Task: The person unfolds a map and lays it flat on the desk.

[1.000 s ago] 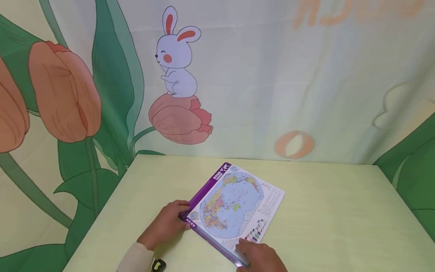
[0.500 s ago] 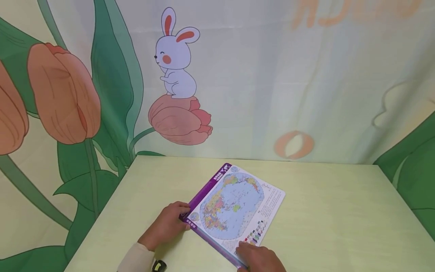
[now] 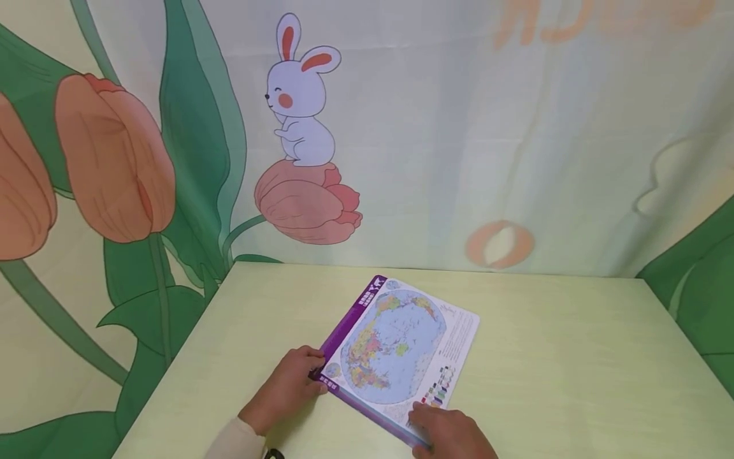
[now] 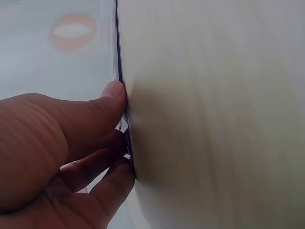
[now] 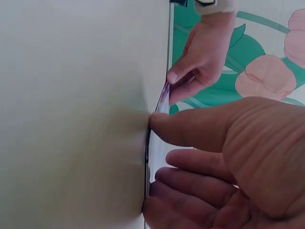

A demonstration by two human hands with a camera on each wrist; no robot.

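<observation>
A thin world map with a purple border lies slanted on the pale table in the head view. My left hand holds its left corner, with the thumb at the near edge and the fingers over the far side. At the near right corner, my right hand grips the map, fingers on the printed face and thumb at the near edge. The left wrist view shows the map edge-on beside the thumb. In the right wrist view the map's edge looks slightly bent between both hands.
The pale yellow table extends around the map. Behind it hangs a curtain printed with tulips, leaves and a white rabbit. A dark band shows near the left sleeve.
The map has turned slightly: its near corner has shifted right, and its far corner a little left. Both hands have moved slightly right with it. The head view has also shifted a little.
</observation>
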